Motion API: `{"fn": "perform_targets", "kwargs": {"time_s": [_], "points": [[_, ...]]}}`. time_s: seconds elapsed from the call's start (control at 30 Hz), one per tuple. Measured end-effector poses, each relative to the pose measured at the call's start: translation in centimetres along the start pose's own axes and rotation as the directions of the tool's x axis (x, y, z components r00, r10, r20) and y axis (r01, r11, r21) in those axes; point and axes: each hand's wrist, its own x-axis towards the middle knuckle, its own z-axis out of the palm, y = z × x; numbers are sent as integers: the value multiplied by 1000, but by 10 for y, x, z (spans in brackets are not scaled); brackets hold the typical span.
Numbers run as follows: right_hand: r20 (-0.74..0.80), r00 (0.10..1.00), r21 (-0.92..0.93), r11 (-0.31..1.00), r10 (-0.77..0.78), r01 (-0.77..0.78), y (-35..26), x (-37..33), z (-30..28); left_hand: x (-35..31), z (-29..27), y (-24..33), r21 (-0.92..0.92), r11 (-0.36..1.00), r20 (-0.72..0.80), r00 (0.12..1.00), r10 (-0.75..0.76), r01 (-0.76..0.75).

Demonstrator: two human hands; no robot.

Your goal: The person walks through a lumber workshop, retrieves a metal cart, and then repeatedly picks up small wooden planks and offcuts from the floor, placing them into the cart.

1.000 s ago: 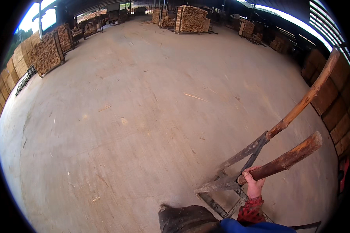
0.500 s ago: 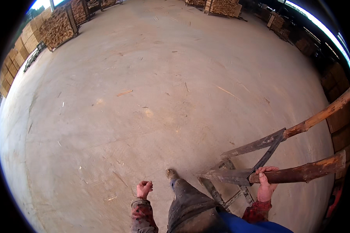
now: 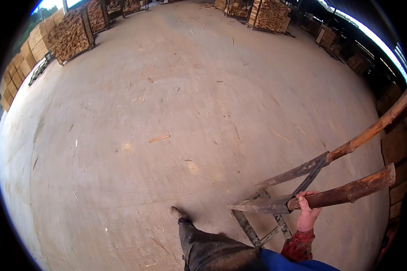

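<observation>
My right hand, in a red sleeve, is closed round the inner end of a thick wooden pole. Bark-brown and knotty, that pole is fitted to a dark metal frame at my right side. A second, longer wooden pole runs from the frame's far side out to the right edge. Between the two sides, a slanting metal bar joins them. No wheels show on the frame. My left hand is out of the picture.
Wide concrete floor stretches ahead, with scattered wood slivers. Stacked wood bundles stand at the far left and far ahead. Pale block stacks line the left edge. My boot is set forward on the floor.
My left hand has dropped out of view. My leg has swung to the left. Floor marks have shifted down and right, while my right hand keeps its grip on the pole.
</observation>
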Motion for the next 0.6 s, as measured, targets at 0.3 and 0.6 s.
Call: {"fn": "perform_targets", "kwargs": {"time_s": [0.3,0.6], "points": [[-169,984,-34,998,48,-54,41,88,250,49,54,422,57,980,-93,977,194,-189],[-11,1000,43,999,18,-18,24,217,529,39,205,898,-33,776,161,763,627,-630]]}}
